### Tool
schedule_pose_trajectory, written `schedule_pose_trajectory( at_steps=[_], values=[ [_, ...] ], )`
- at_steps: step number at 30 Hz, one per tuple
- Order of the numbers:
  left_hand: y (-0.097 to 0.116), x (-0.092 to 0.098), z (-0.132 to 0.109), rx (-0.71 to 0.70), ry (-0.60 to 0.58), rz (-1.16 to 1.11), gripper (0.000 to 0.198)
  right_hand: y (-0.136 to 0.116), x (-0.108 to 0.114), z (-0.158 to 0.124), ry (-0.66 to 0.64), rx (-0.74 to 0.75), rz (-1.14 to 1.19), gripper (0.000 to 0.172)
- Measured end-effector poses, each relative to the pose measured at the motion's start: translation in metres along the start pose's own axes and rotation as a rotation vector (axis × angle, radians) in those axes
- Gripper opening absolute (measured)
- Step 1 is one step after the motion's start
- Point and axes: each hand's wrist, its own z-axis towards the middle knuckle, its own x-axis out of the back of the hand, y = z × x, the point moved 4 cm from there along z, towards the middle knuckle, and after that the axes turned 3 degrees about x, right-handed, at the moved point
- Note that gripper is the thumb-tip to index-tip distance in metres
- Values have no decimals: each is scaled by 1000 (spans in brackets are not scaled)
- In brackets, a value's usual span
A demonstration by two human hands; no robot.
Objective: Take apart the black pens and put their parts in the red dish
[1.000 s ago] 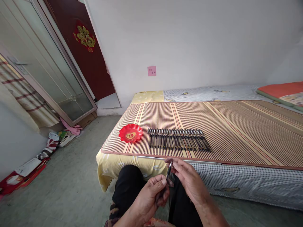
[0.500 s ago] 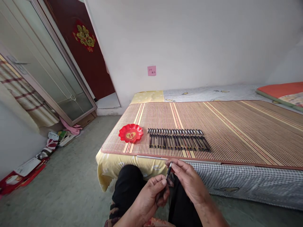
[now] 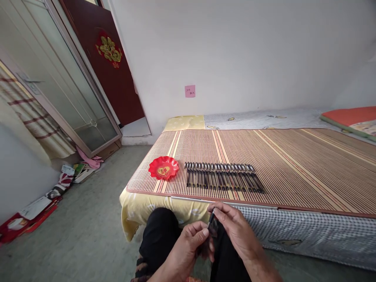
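Above my lap, a dark pen (image 3: 211,220) is held tilted between both hands. My left hand (image 3: 194,243) grips its lower part with thumb and fingers. My right hand (image 3: 233,223) pinches the upper end, so the tip there is mostly covered by the fingers. Something dark and partly see-through shows behind the pen, too unclear to name. Beyond the hands, a row of several capped pens (image 3: 221,176) lies side by side on the striped mat (image 3: 293,172). Left of that row sits a red scalloped plate (image 3: 163,168) with a gold heart design.
The mat covers a bed whose checked sheet (image 3: 308,235) hangs over the near edge. A folded orange cloth (image 3: 352,117) lies at the far right. A pink note (image 3: 190,91) is stuck to the wall. Various items (image 3: 35,207) line the floor at left, near a glass door (image 3: 76,86).
My right fingers have closed over the pen's upper tip, which showed bare before. The view has shifted slightly, placing everything a little lower. The row of pens and the plate stay put.
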Motion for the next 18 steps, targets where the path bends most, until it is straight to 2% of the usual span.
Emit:
schedule_pose_trajectory(
  at_steps=[8, 14, 16, 18],
  values=[
    [4, 11, 2, -100, 96, 179, 45, 6, -1, 4, 20, -6, -117, 37],
    [-4, 20, 7, -116, 141, 278, 47, 8, -9, 8, 68, -5, -105, 40],
    [-5, 25, 12, -124, 179, 326, 50, 12, -9, 10, 63, -9, -108, 40],
    [4, 33, 19, -161, 267, 424, 51, 22, -5, 12, 67, -3, -129, 42]
  ],
)
